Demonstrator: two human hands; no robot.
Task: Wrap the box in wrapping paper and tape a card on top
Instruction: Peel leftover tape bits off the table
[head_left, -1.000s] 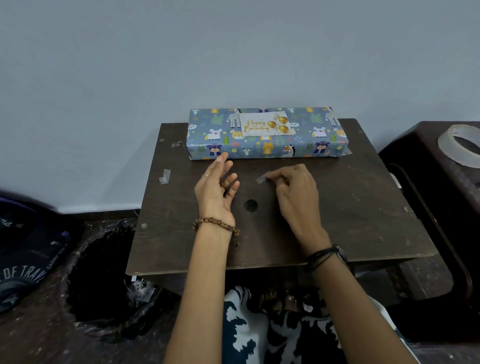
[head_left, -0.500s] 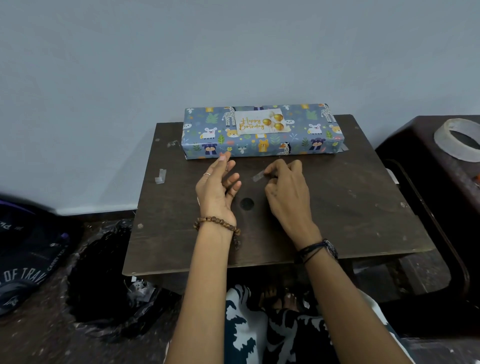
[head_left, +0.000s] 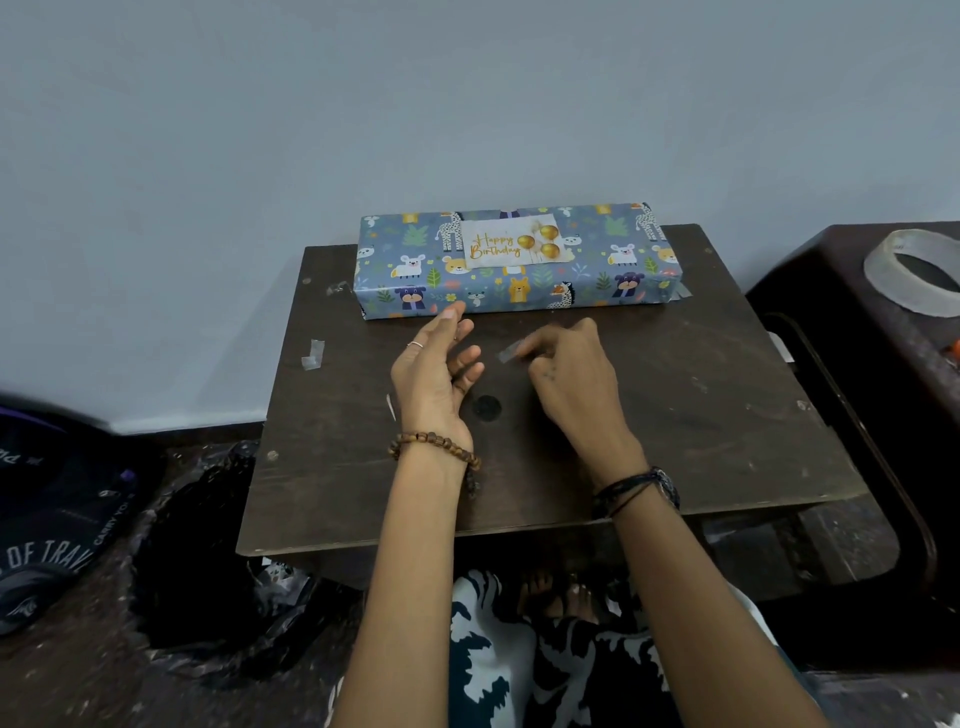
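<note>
Wrapped box (head_left: 514, 262) lying flat along the far edge of the small dark wooden table (head_left: 701, 415), long side toward the wearer, covered in blue animal-print wrapping paper. "Happy Birthday" card (head_left: 511, 243) with gold balloons lying on the top face, left of centre. Loose flap of clear tape or paper projecting at the box's right end (head_left: 681, 292). Right hand (head_left: 566, 374) raised just in front of the box, fingers curled, thumb and fingertips pinching a short strip of clear tape (head_left: 508, 353) that points left; dark bands (head_left: 636, 491) on that wrist. Left hand (head_left: 436, 374) beside it, palm turned inward, fingers relaxed and slightly spread, holding nothing, fingertip close to the box's near lower edge; contact cannot be confirmed. Ring on one finger, wooden bead bracelet (head_left: 434, 447) on the wrist. Round hole (head_left: 487, 408) in the tabletop between the two hands. Spare tape piece (head_left: 313, 354) stuck at the table's left edge, another small scrap (head_left: 390, 407) just left of the left hand. Roll of clear tape (head_left: 917, 273) on a dark plastic stool (head_left: 831, 270) to the right, well apart from the box. Black plastic bag (head_left: 208, 561) and dark printed bag (head_left: 47, 519) on the floor at left. Plain pale wall (head_left: 467, 104) behind.
</note>
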